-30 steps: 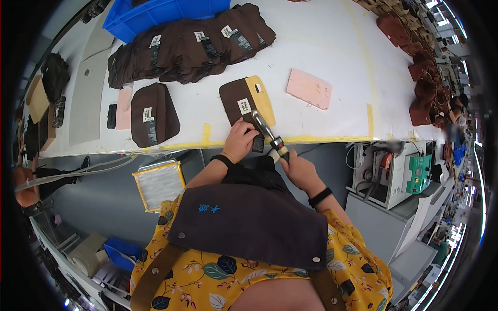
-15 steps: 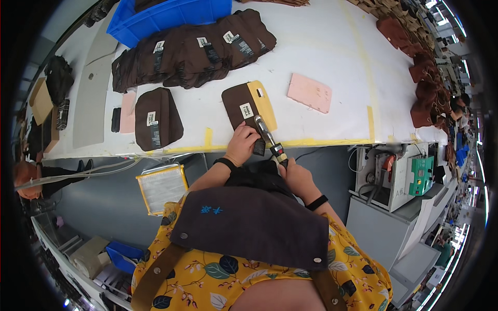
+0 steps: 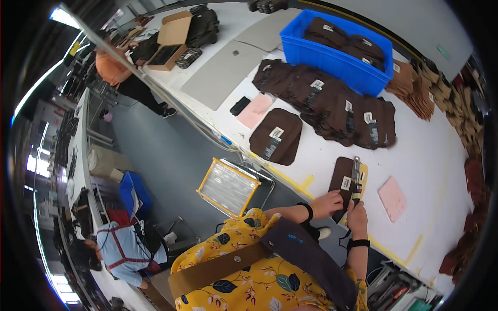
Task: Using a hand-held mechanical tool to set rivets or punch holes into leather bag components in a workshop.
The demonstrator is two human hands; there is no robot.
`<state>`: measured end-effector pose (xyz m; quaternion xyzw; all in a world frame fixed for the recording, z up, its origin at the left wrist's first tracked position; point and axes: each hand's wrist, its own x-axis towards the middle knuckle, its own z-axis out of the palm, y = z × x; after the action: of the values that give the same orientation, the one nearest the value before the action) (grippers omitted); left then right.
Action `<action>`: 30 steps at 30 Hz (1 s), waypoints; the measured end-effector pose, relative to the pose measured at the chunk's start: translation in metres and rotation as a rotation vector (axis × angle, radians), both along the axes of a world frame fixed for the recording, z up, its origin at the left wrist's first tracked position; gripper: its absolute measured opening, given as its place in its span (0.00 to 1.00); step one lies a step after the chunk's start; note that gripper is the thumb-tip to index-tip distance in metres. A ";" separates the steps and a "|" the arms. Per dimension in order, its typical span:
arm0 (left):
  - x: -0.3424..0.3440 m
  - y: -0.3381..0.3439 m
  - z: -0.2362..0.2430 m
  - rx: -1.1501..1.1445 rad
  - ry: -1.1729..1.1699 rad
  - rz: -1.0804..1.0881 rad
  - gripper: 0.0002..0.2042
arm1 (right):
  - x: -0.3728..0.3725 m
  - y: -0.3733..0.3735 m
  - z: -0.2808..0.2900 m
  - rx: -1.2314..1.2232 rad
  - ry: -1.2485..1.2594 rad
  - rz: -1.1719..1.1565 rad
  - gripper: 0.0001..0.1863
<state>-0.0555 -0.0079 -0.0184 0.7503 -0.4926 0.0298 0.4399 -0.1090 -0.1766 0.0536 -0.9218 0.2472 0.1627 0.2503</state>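
A dark brown fabric panel [image 3: 341, 170] with a white label lies on the white table, a yellow template [image 3: 364, 172] along its right side. At its near end my left hand [image 3: 326, 205] has its fingers bent and closed on the panel's edge. My right hand [image 3: 357, 217] is wrapped round the lower end of a hand tool [image 3: 357, 176] with a shiny metal head and red and yellow bands. The tool's head lies over the line where brown panel and yellow template meet; whether it touches them I cannot tell.
Right of the work lies a pink board [image 3: 392, 199]. Beyond are a stack of brown panels [image 3: 276, 136], more heaped panels [image 3: 332, 111] and a blue crate [image 3: 337, 65]. A co-worker in orange [image 3: 111, 67] stands far left; another in light blue [image 3: 127, 249] is lower left.
My view has swung left, so the table and hands appear farther right and co-workers show at left. The right hand and tool now sit farther over the panel, the tool pointing straight away from me.
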 end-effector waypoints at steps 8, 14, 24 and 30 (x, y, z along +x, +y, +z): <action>0.006 0.003 -0.002 0.010 0.037 0.015 0.14 | -0.084 0.012 0.006 -0.039 -0.013 0.074 0.23; 0.005 0.000 -0.009 0.045 -0.004 -0.014 0.13 | -0.032 0.019 0.031 0.051 0.098 0.017 0.22; 0.004 0.003 -0.005 0.031 0.019 -0.006 0.14 | -0.020 0.001 0.003 -0.047 -0.011 0.090 0.24; 0.007 0.005 -0.005 0.020 0.023 -0.017 0.13 | -0.082 0.007 -0.004 -0.048 0.033 0.078 0.23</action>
<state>-0.0488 -0.0028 -0.0234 0.7508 -0.4941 0.0125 0.4382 -0.1906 -0.1701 0.0496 -0.9337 0.2192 0.1816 0.2172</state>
